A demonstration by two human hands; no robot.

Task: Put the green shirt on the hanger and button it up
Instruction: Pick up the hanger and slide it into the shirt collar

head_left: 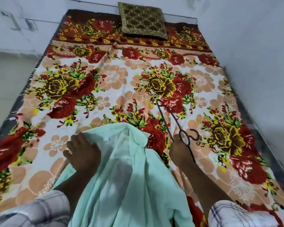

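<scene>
Green shirt (125,169) hangs in a loose bunch in front of me, between my two arms. Its upper end is draped forward onto the flowered blanket (105,82) of the bed, and the rest falls toward my body. It is not on the hanger (176,122) yet; the two are apart, with a strip of blanket between them.

My left hand (83,153) sits on the shirt's left edge with its back to the camera. The fingers are curled over a fold of cloth and clamped on it, as far as I can see. I judge this grip is there to hold the upper part of the garment up and open so a shoulder can be found. Whether that bunch is the collar I cannot tell — the fabric is too crumpled.

My right hand (179,153) is just right of the shirt, wrist low and fingers pinched together on the thin dark wire hanger just below its twisted loop. Holding it near the neck leaves the long wire end free, and that end points away from me over the blanket. The hook curls off to the right. From this pose I would swing the free end left into the shirt's opening — that looks like the next step, and the buttoning has not begun.

Both forearms reach forward from checked sleeves (39,208) at the bottom of the view. A patterned cushion (143,23) lies at the far end of the bed, well clear of the work.
</scene>
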